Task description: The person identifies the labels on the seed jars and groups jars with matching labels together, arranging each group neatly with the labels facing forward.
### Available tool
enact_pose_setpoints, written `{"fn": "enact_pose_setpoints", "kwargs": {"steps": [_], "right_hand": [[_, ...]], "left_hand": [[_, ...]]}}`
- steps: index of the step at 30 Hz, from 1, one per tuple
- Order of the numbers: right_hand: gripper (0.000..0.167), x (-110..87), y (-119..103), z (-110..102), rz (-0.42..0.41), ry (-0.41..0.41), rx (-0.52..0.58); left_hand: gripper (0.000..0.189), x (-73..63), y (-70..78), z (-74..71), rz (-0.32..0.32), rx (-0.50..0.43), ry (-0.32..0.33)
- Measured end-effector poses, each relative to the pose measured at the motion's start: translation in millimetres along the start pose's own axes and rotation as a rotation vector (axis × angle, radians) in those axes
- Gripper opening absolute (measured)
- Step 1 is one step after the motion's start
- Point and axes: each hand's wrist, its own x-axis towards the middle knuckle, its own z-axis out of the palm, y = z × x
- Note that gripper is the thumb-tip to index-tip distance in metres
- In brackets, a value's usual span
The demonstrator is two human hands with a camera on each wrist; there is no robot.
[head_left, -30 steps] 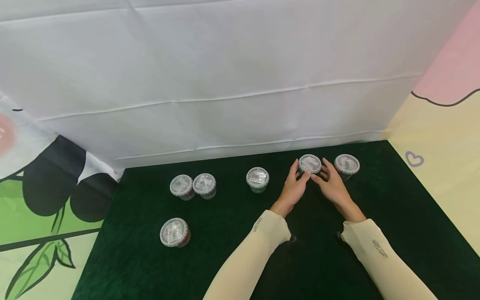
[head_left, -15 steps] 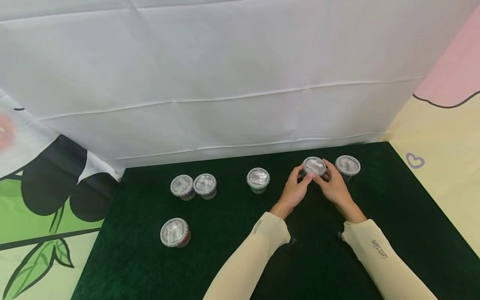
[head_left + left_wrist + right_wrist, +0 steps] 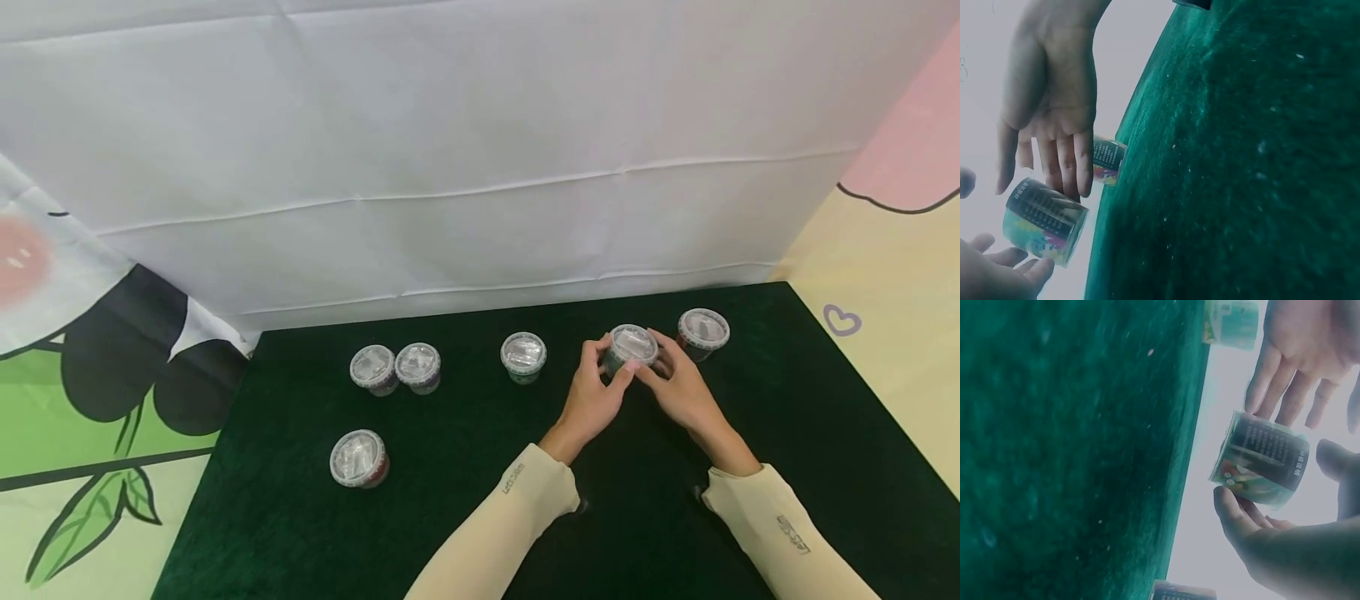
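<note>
Gripping a lidded plastic tub (image 3: 1044, 222) from opposite sides, the left hand (image 3: 590, 406) and right hand (image 3: 686, 393) hold it between them — neither nearer, its axis close to upright, lid (image 3: 634, 340) up. Another tub (image 3: 703, 330) stands just beyond the right hand.

Left sleeve (image 3: 504, 518) and right sleeve (image 3: 772, 521) read "Let's Slim"; print on the held tub (image 3: 1044, 219) blurs.
</note>
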Motion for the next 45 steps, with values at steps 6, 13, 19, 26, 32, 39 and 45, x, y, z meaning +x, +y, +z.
{"fn": "enact_pose_setpoints", "kwargs": {"steps": [6, 13, 19, 26, 32, 39, 45], "right_hand": [[0.071, -10.9, -5.1, 3.3, 0.004, -0.067, 0.053], [0.067, -23.8, -13.3, 10.1, -0.02, -0.114, 0.092], [0.065, -31.6, -18.7, 16.1, -0.032, -0.151, 0.096], [0.063, -38.9, -23.1, 22.1, -0.058, -0.178, 0.066], [0.062, -44.1, -25.6, 26.7, -0.064, -0.211, 0.04], [0.059, -47.0, -30.8, 33.2, -0.077, -0.26, 0.034], [0.057, -49.2, -34.6, 40.3, -0.092, -0.293, 0.029]], "left_hand": [[0.04, -10.6, -1.4, -9.6, 0.044, 0.004, 0.053], [0.038, -18.9, -6.0, -22.4, 0.079, -0.003, 0.093], [0.041, -28.5, -4.8, -35.4, 0.062, -0.01, 0.069], [0.046, -40.0, -6.1, -48.2, 0.019, 0.007, 0.012], [0.045, -48.9, -7.1, -58.8, -0.005, 0.03, -0.028], [0.041, -59.9, -8.4, -70.1, -0.038, -0.02, -0.051], [0.04, -67.7, -13.1, -77.6, -0.087, -0.065, -0.04]]}}
